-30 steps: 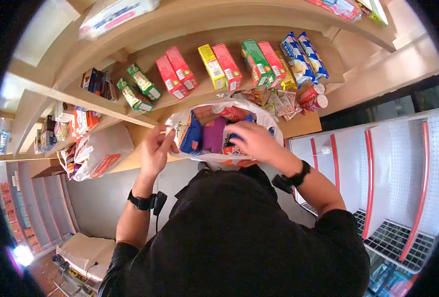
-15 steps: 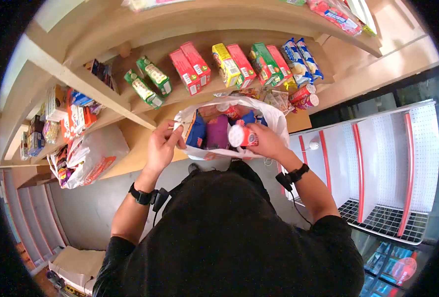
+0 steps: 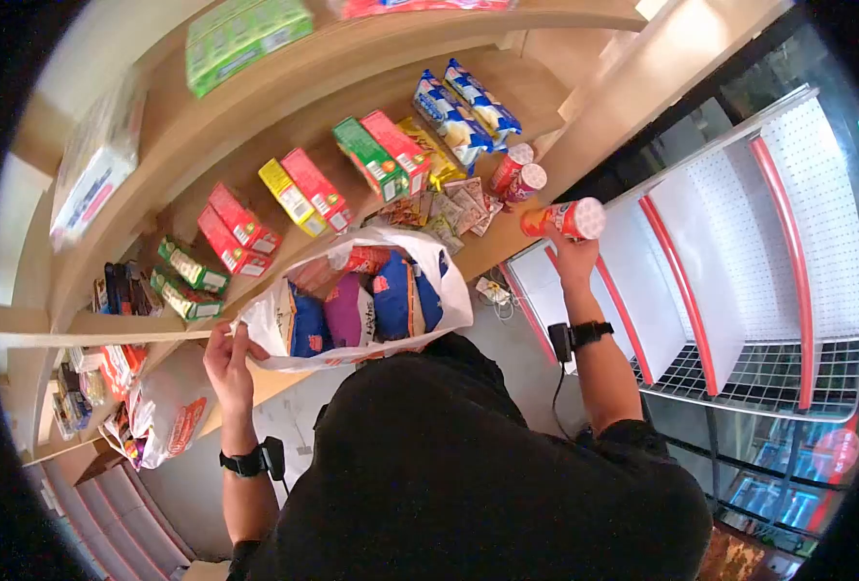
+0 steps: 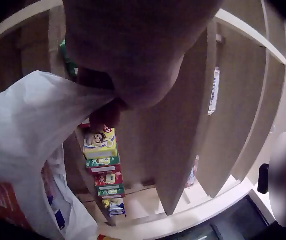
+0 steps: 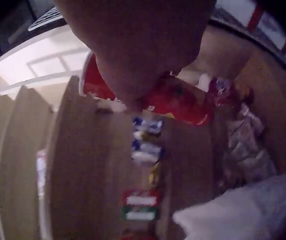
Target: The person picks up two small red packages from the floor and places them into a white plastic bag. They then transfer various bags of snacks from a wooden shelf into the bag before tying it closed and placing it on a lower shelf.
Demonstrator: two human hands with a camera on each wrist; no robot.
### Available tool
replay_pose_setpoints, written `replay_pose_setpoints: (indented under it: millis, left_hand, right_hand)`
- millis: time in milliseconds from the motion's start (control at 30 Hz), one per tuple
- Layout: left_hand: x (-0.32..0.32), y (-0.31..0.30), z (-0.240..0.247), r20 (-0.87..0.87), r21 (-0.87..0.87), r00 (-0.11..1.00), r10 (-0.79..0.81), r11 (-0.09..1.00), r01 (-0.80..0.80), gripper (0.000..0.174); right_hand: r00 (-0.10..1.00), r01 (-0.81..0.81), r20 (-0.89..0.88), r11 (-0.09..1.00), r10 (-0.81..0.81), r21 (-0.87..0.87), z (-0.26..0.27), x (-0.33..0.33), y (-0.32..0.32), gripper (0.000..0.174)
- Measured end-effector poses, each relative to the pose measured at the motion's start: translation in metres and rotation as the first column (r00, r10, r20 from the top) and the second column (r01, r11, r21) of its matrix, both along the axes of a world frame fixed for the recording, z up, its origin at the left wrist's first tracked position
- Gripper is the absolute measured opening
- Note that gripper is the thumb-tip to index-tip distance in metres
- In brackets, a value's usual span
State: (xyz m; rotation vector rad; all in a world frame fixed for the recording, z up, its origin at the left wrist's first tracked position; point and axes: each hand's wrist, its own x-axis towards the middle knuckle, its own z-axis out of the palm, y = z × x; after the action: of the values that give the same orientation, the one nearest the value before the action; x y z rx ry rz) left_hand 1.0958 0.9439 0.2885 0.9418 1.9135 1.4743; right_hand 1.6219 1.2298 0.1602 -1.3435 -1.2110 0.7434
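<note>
My right hand [image 3: 574, 263] grips a red canister with a white lid [image 3: 547, 220], held on its side to the right of the bag. In the right wrist view the hand wraps round the red canister [image 5: 175, 102]. With thumb and fingers, my left hand [image 3: 226, 358] pinches the left edge of a white plastic bag [image 3: 456, 295]. The left wrist view shows the bag [image 4: 28, 115] stretched up to those fingers. Inside the open bag lie a purple pack [image 3: 350, 312], several blue packs [image 3: 393, 298] and a red item [image 3: 366, 259].
Two similar canisters [image 3: 526, 182] stand on the lower ledge, beside flat small packets [image 3: 466, 205]. Above are red boxes [image 3: 315, 189], green boxes [image 3: 189, 293] and blue-white packs [image 3: 452, 126]. Another filled bag [image 3: 176, 412] sits left. A white rack with red strips [image 3: 715, 281] is at right.
My right hand has come up out of the bag with the red canister and carried it to the right. The left hand keeps its pinch on the bag's edge. The head view has turned right.
</note>
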Motion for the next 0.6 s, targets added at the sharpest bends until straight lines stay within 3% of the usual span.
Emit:
replay_pose_setpoints:
  millis: [33, 67, 167, 200, 300, 333, 433, 467, 567, 600]
  left_hand:
    - [0.002, 0.003, 0.0, -0.01, -0.006, 1.0, 0.0, 1.0, 0.0, 0.016]
    - [0.003, 0.006, 0.0, -0.021, -0.01, 1.0, 0.002, 1.0, -0.003, 0.016]
    - [0.017, 0.012, 0.009, -0.083, -0.071, 0.996, 0.036, 0.997, -0.042, 0.015]
    - [0.023, 0.014, 0.014, -0.089, -0.082, 0.995, 0.05, 0.995, -0.057, 0.016]
    - [0.028, 0.009, 0.011, -0.081, -0.094, 0.992, 0.096, 0.99, -0.103, 0.015]
    - [0.033, 0.009, 0.015, -0.099, -0.111, 0.989, 0.114, 0.986, -0.125, 0.016]
    - [0.041, 0.004, 0.023, -0.144, -0.18, 0.981, 0.129, 0.972, -0.154, 0.017]
    - [0.044, 0.002, 0.025, -0.166, -0.211, 0.977, 0.137, 0.962, -0.171, 0.019]
    - [0.032, -0.017, 0.003, -0.172, -0.174, 0.959, 0.226, 0.951, -0.255, 0.025]
    - [0.036, -0.014, 0.014, -0.148, -0.182, 0.973, 0.176, 0.962, -0.202, 0.029]
  right_hand:
    - [0.996, 0.041, 0.073, 0.999, -0.041, 0.007, -0.021, 0.014, 0.011, 0.046]
    - [0.977, 0.055, 0.205, 0.998, -0.06, 0.032, -0.025, 0.018, 0.015, 0.054]
    - [0.99, 0.071, 0.13, 0.981, -0.048, -0.18, -0.072, 0.024, 0.036, 0.06]
    - [0.981, 0.061, 0.189, 0.989, -0.035, -0.136, -0.083, 0.018, 0.049, 0.065]
    - [0.992, 0.014, 0.128, 0.981, 0.011, -0.194, -0.089, 0.004, 0.063, 0.068]
    - [0.969, 0.005, 0.245, 0.988, 0.034, -0.157, -0.12, 0.008, 0.079, 0.068]
    - [0.992, -0.009, 0.123, 0.997, 0.017, -0.072, -0.137, -0.001, 0.088, 0.071]
    - [0.989, -0.079, 0.117, 0.993, 0.09, -0.092, -0.142, 0.002, 0.091, 0.076]
    - [0.912, 0.077, 0.41, 0.987, -0.014, -0.138, -0.198, 0.016, 0.096, 0.069]
    - [0.963, -0.106, 0.231, 0.981, 0.142, -0.161, -0.239, 0.036, 0.1, 0.06]
